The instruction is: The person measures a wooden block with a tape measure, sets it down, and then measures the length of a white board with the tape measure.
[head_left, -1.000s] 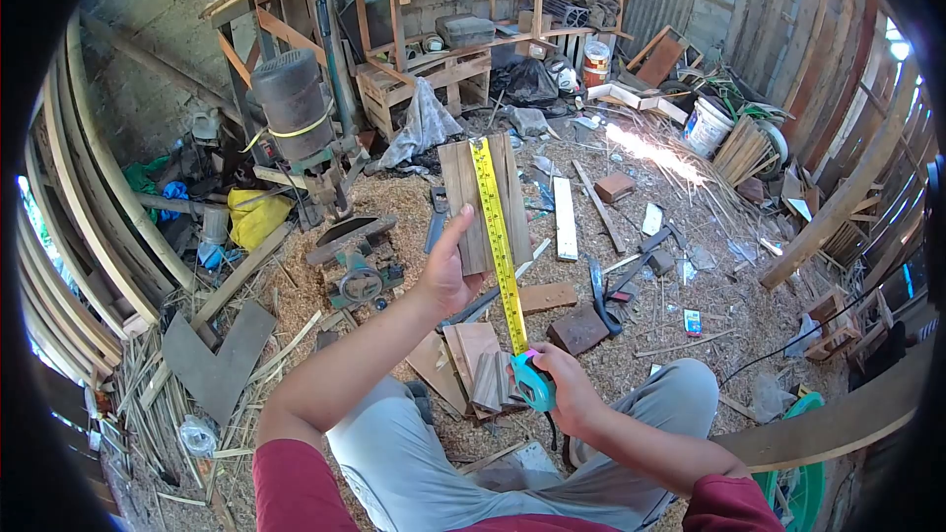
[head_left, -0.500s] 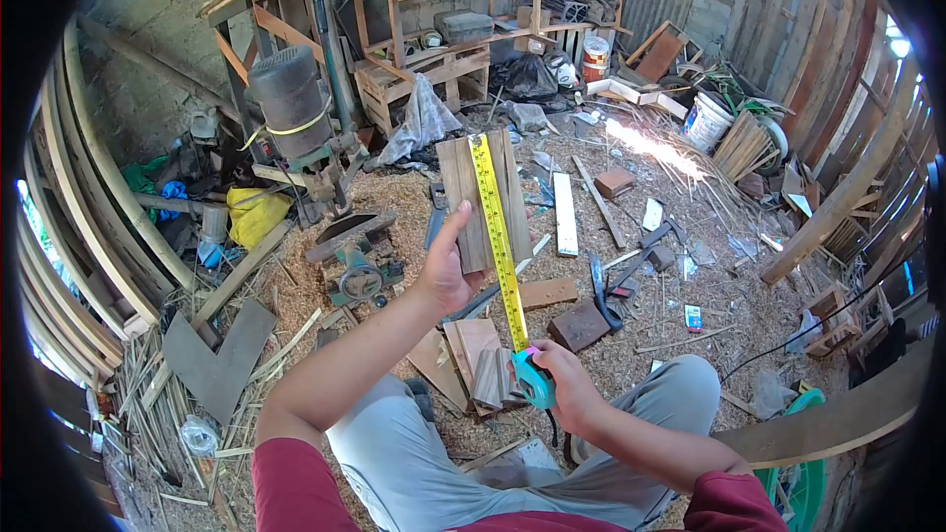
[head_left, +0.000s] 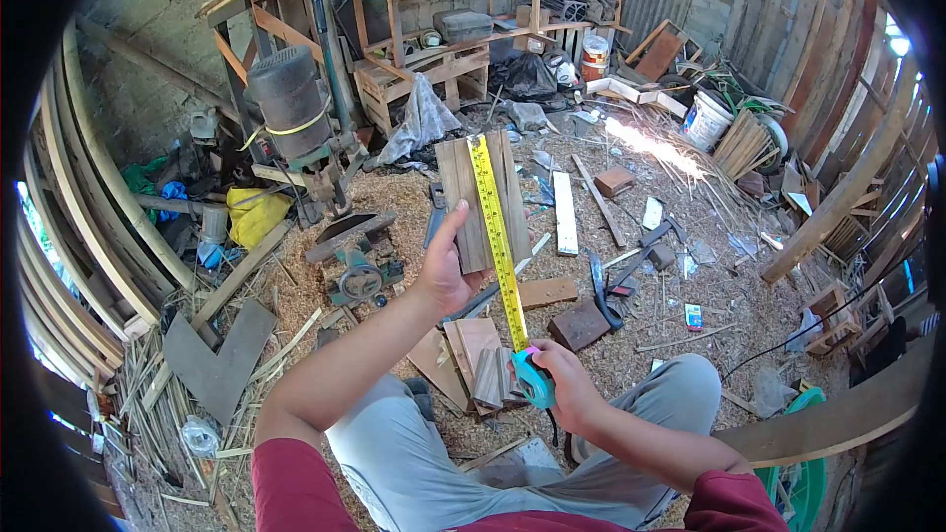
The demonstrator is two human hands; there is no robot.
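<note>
My left hand [head_left: 451,261] grips a flat wooden piece [head_left: 463,199] by its lower left side, thumb on its face. Along the length of that piece runs a yellow tape blade [head_left: 501,254], its end at the top edge. The blade comes out of a turquoise tape measure case [head_left: 534,380], which my right hand [head_left: 567,384] holds above my lap. Beneath the case, small striped wood blocks [head_left: 488,379] and a pale board [head_left: 471,340] lie on the ground between my legs.
A reddish-brown block [head_left: 579,325], a hammer [head_left: 650,248] and a white strip [head_left: 565,215] lie on the shavings ahead. A motor-driven machine [head_left: 288,99] stands at the left. At the right are a white bucket [head_left: 707,120] and a long plank [head_left: 838,424].
</note>
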